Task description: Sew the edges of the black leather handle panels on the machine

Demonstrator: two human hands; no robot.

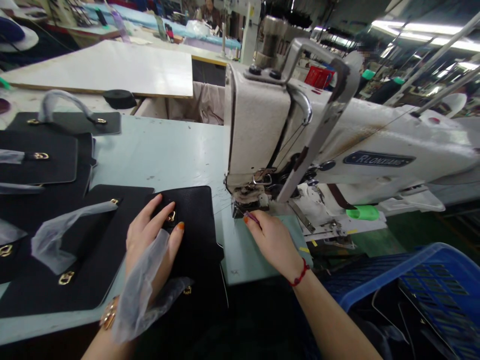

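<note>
Head view: black bag panel (195, 225) under left hand (150, 240), perhaps flat.

Black leather bag panel (195, 225) w/ gold ring hardware; pale blue-green tabletop (168, 150). Sewing machine (337, 145) off-white, stained brown; right of it, blue crate (431, 280), green spool (363, 213). Orange nails, red wrist cord (300, 275).

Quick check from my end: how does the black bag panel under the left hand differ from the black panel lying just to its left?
The panel under the left hand, call it the near panel, lies closest to the sewing machine, its edge by the needle area; the left panel lies farther off. The left hand presses the near panel flat; no hand touches the left panel. The right hand reaches to the needle, on neither. Both are black with gold rings and plastic-wrapped handles.
</note>
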